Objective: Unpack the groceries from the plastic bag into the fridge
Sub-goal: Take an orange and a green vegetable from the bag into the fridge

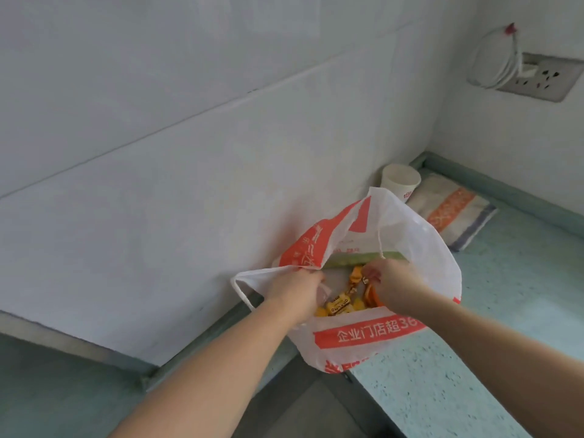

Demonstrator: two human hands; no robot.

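- You're standing in a plain home kitchen: a speckled pale-green stone countertop [474,374] runs into a corner of white tiled wall [158,121].
- A grey multi-socket wall outlet [537,79] with a coiled white cable [493,63], a white paper cup [400,180] and a folded striped cloth [455,210] suggest everyday domestic use.

A thin, translucent white plastic bag [410,248], crinkled and printed with matt red-orange panels, sits on a pale green speckled surface [474,374] with a smooth, stone-like finish. Inside the bag, small sweets [338,303] show glossy yellow-and-gold wrappers. Behind it stand a matt white paper cup [400,180] and a folded woven cloth [455,210], striped orange and purple. The wall [189,121] is smooth white tile with a faint sheen.
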